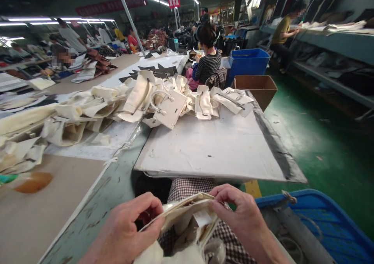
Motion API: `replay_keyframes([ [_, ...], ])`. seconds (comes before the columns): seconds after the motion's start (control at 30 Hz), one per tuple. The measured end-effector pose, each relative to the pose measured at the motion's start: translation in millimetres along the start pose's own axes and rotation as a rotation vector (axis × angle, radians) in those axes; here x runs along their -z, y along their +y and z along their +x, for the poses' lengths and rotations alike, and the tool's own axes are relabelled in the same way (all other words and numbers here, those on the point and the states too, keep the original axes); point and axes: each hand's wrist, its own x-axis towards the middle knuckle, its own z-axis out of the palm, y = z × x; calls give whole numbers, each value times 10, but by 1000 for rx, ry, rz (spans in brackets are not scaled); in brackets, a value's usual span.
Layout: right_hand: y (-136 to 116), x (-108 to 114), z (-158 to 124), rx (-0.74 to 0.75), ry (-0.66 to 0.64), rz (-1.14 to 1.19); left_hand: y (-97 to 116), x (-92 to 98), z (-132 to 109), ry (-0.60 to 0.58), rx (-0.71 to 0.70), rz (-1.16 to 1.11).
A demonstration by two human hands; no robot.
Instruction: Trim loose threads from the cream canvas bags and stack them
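Note:
A cream handbag point(181, 217) lies over my lap, its opening turned up toward me. My left hand point(128, 225) pinches the left end of its top edge between thumb and fingers. At the right end of that same edge, my right hand point(236, 209) has its thumb and fingers closed on the bag. Inside the opening shows a small white tag point(202, 219). The bag's lower part runs out of the picture at the bottom. Beneath it is a brown checked cloth point(189, 186) over my legs.
Ahead stands a white-topped table point(204, 147) with a finished-looking cream handbag point(172, 108) and several bag pieces. More cream pieces point(67, 127) cover the left bench. A blue basket point(321, 217) is at my right. Beyond are a cardboard box point(254, 83), a blue bin point(248, 59) and a seated person point(209, 63).

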Motion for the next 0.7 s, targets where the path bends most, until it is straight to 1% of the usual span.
replay_keyframes([
  [0.17, -78, 55, -68, 269, -10, -161, -59, 9, -16, -29, 4, 14],
  [0.23, -105, 71, -89, 324, -18, -217, -87, 6, -23, -34, -12, 31],
  [0.3, -118, 73, -110, 323, -35, -271, -105, -5, -34, -40, -44, 49],
  [0.37, -114, 64, -131, 294, -26, -339, -113, -21, -46, -36, -78, 67],
  [0.47, -78, 41, -155, 232, 47, -417, -116, -50, -61, -16, -162, 86],
  [0.6, 8, 25, -153, 136, 120, -407, -122, -90, -74, 27, -284, 96],
  [0.7, 73, 31, -126, 171, 119, -409, -117, -126, -85, 77, -305, 89],
])
